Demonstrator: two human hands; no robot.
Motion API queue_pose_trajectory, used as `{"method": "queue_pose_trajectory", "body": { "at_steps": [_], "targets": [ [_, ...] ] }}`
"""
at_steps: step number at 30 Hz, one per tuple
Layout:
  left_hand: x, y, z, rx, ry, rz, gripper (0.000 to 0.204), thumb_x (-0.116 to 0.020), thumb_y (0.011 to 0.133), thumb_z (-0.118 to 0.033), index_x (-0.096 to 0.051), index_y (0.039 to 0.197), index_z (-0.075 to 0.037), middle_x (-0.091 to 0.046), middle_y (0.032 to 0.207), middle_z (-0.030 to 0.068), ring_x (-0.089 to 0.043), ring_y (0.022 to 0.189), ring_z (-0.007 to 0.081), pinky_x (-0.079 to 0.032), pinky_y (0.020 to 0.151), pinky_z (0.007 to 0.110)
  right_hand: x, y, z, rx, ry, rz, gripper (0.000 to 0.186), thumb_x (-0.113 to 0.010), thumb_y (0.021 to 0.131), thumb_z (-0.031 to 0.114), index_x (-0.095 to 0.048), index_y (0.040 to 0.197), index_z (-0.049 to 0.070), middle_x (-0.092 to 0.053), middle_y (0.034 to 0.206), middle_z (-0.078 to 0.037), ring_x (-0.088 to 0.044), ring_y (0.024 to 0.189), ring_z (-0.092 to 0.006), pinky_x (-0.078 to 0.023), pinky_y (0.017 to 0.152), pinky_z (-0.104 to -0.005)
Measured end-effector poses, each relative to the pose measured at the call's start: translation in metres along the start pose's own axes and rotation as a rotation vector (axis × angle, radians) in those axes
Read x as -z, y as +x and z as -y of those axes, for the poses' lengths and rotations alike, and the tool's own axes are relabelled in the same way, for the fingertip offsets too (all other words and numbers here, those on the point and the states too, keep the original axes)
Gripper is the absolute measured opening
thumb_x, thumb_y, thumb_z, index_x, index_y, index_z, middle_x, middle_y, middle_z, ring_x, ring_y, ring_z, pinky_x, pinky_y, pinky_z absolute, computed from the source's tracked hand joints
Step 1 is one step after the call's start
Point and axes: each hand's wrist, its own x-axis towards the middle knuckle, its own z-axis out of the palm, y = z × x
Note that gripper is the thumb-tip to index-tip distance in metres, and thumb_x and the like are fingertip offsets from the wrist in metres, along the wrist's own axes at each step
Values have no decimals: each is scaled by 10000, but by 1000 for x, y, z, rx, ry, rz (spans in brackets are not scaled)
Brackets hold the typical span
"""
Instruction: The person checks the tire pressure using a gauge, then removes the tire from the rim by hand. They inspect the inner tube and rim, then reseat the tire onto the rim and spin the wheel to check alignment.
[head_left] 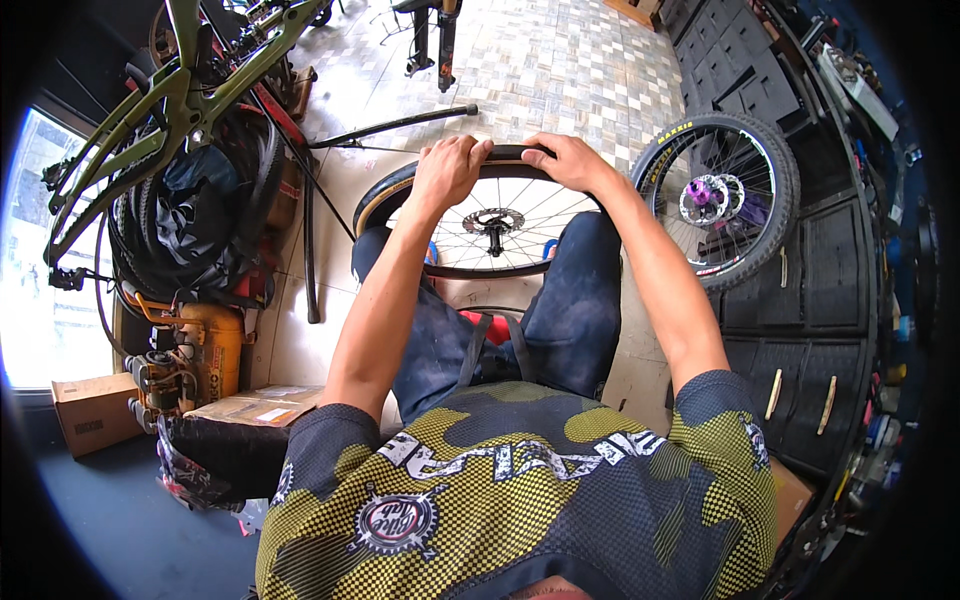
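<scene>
A bicycle wheel (462,222) with thin spokes and a brake disc (492,221) at its hub stands tilted between my knees. Its black tire (397,181) shows a tan sidewall on the left side. At the top of the rim my left hand (450,172) is closed over the tire, thumb pointing toward the middle. A short way to the right, my right hand (568,162) also grips the tire, its thumb pressed along the top. The undersides of both hands' fingers are hidden behind the tire.
A second wheel (778,205) with a knobby tire and purple hub leans against dark drawers (800,290) at right. On the left are a green bike frame (160,115), stand legs (395,124), hanging tires (140,215), a yellow compressor (212,345) and a cardboard box (95,410).
</scene>
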Motion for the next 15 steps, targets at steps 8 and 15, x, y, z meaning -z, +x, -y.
{"method": "queue_pose_trajectory", "body": {
  "at_steps": [8,15],
  "targets": [
    [-7,40,-21,53,120,8,740,-367,1143,-513,-727,735,-11,-709,759,285,-710,756,493,-566,736,585,-3,16,11,-80,-207,-72,570,-467,1102,516,-762,1013,37,-760,1024,-263,-715,1033,-467,-554,914,-534],
    [-16,40,-19,45,124,-75,651,-405,1129,-438,-707,736,-16,-701,734,273,-701,725,482,-562,722,584,-31,27,12,-70,-284,-279,603,-366,1131,505,-724,942,58,-748,972,-222,-708,922,-481,-564,816,-594]
  ]
}}
